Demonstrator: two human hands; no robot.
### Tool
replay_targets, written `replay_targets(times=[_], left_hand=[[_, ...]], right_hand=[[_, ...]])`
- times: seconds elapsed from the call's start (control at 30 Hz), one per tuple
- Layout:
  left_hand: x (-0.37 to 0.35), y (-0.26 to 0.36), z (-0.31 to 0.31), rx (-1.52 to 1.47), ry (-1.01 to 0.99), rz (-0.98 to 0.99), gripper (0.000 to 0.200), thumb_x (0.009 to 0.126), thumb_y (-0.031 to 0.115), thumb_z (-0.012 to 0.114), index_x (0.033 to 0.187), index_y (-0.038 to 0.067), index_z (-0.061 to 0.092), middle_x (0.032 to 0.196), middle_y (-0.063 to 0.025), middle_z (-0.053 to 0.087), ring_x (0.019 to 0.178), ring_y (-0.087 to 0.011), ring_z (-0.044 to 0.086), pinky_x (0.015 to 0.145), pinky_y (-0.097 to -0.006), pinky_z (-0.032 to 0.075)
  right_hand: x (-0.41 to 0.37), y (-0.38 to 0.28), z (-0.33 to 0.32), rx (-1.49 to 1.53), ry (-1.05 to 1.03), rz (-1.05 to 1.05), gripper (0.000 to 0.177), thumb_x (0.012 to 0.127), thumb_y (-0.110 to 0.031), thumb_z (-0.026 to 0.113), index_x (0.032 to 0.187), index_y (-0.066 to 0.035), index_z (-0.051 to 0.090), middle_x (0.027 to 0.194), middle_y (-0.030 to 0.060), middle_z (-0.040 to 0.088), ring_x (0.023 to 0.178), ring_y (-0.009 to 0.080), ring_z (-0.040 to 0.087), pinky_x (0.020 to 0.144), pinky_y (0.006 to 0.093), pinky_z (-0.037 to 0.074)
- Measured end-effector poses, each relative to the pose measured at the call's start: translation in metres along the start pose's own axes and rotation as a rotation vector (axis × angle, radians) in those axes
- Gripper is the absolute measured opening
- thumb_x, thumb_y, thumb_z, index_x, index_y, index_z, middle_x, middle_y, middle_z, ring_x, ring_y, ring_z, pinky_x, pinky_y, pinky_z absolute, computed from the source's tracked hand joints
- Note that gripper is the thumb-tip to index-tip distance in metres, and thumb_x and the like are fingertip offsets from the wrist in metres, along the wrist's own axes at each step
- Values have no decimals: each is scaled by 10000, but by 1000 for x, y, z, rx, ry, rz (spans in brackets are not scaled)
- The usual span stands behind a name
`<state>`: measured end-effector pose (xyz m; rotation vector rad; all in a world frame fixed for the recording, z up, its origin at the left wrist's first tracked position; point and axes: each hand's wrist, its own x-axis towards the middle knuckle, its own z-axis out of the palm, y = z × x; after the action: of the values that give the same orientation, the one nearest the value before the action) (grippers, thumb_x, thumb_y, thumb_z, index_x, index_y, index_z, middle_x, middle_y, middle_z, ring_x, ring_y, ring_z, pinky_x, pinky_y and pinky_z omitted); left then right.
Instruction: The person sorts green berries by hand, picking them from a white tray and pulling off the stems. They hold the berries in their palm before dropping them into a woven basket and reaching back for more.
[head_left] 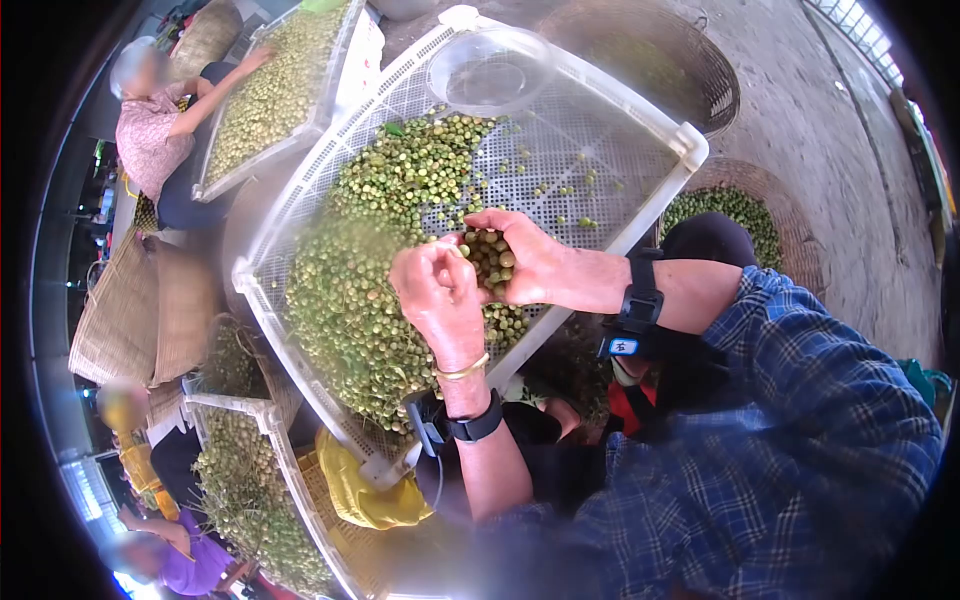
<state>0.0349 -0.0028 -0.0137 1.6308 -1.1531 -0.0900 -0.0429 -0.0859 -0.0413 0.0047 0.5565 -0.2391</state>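
A cluster of small round green-brown fruits [488, 257] rests in my right hand [530, 255], which is cupped with its fingers curled round them. My left hand [437, 290], with a bangle and a black strap at the wrist, is closed in a pinch right beside the cluster. A small green fruit [464, 250] shows at its fingertips. Both hands are over a white mesh tray [600, 95]. A heap of green fruits [350, 290], mixed with stems in places, covers the tray's left part, and a few loose ones lie to the right.
A clear plastic basin [490, 75] sits in the tray's far corner. Woven baskets [730, 85] stand beyond and to the right, one holding green fruits [735, 215]. A yellow bag [365, 490] lies by the near corner. Other people [155, 140] sit at further fruit trays [265, 95] on the left.
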Motion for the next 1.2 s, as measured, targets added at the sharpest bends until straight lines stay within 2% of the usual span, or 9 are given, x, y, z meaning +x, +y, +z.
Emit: replay_targets(times=[0.1,0.27,0.53,0.57,0.73,0.83,1.0,1.1,1.2], left_hand=[[5,14,-10,-384,47,-354,55,864,2,527,812,-1,545,767,-16,555,721,-65,524,630,-225,438],[4,75,-17,-547,37,-335,44,865,16,536,851,-2,574,756,2,541,714,-50,488,665,-197,405],[-40,167,62,-401,-328,-45,67,814,5,574,789,18,513,758,-47,494,633,-136,544,615,-269,446],[-56,170,97,-194,-364,294,88,760,8,596,788,31,515,756,-69,502,686,-203,534,638,-330,436],[-110,173,192,137,-413,597,95,739,26,593,799,43,521,715,-82,487,720,-239,503,661,-372,420],[-140,177,211,-191,-647,314,83,841,37,554,768,24,517,757,-5,490,612,-86,520,569,-226,430],[-163,183,235,-518,-811,-375,84,858,66,554,805,3,536,752,-12,520,621,-71,520,576,-223,433],[-164,182,243,-86,-727,238,72,826,52,565,779,2,543,751,-18,536,634,-88,509,592,-249,430],[-150,155,262,-116,-659,181,39,813,29,543,785,2,539,800,-40,563,638,-116,499,589,-257,419]], right_hand=[[-23,-6,12,-20,-128,45,265,875,-307,467,877,-77,600,843,41,642,779,204,629,627,409,519],[-89,-16,37,-153,-147,-72,295,874,-339,472,920,-73,590,887,62,636,780,213,636,584,367,502],[-234,-27,-29,-12,-191,-366,276,853,-331,524,903,-70,597,799,47,628,697,175,617,517,297,451],[-263,-29,-59,24,-184,-469,269,851,-326,536,899,-69,598,789,43,624,689,169,612,511,281,447],[-277,-49,-170,111,-159,-581,107,845,-181,572,884,-87,605,764,20,610,635,107,581,459,238,434],[-290,-33,-205,271,-185,-611,80,831,-129,580,894,-81,590,756,27,606,607,114,583,449,231,452],[-293,-37,-242,479,-260,-592,103,800,-78,599,889,-74,548,723,46,588,578,133,588,443,246,489],[-293,-36,-255,480,-251,-629,108,795,-75,603,886,-70,546,730,50,579,603,133,586,450,235,472],[-289,-53,-267,548,-294,-621,122,792,-82,603,904,-65,559,756,60,593,626,147,602,485,261,497]])
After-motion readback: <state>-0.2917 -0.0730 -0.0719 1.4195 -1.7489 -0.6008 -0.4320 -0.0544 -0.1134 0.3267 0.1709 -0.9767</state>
